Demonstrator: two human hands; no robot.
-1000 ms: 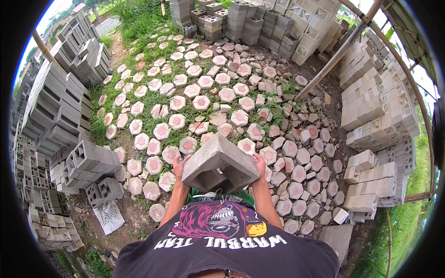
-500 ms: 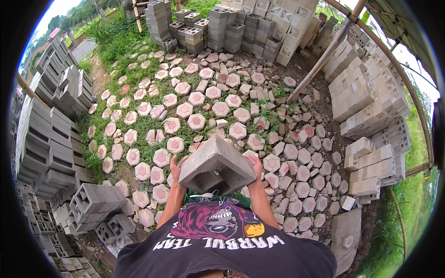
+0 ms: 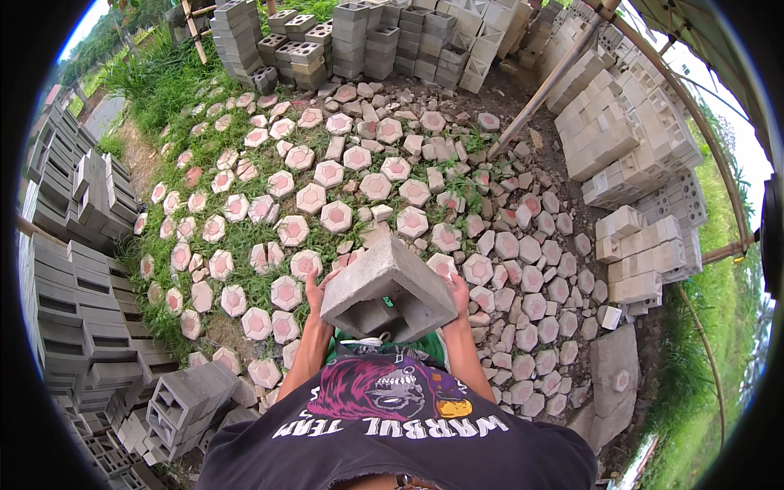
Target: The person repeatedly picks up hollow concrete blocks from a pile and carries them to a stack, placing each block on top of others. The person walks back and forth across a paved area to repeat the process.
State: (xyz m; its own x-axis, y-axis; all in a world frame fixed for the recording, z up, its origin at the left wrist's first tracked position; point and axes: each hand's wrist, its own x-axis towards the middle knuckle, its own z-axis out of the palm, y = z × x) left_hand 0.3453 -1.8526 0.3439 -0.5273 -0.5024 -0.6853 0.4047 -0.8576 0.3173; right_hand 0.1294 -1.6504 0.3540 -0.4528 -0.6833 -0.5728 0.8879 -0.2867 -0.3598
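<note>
A grey concrete block (image 3: 353,282) with a hollow middle hangs in front of my waist, one corner pointing away from me. My left hand (image 3: 317,292) grips its left side, fingers partly hidden behind the block. Against the right side presses my right hand (image 3: 459,296), closed on the edge there. Through the opening of the block, its inner walls and a bit of green show. Green shorts and part of a light shoe are visible just under it.
Hexagonal pavers (image 3: 336,216) with pinkish centres dot the grass and rubble ahead. Stacked grey blocks (image 3: 349,41) line the far side, pale blocks (image 3: 600,135) the right, and more grey blocks (image 3: 184,408) the left. A slanted pole (image 3: 551,82) stands at far right.
My view has turned slightly to the right, so the stacks and pavers slide left. The block stays in both hands and tilts a little, showing more of its hollow.
</note>
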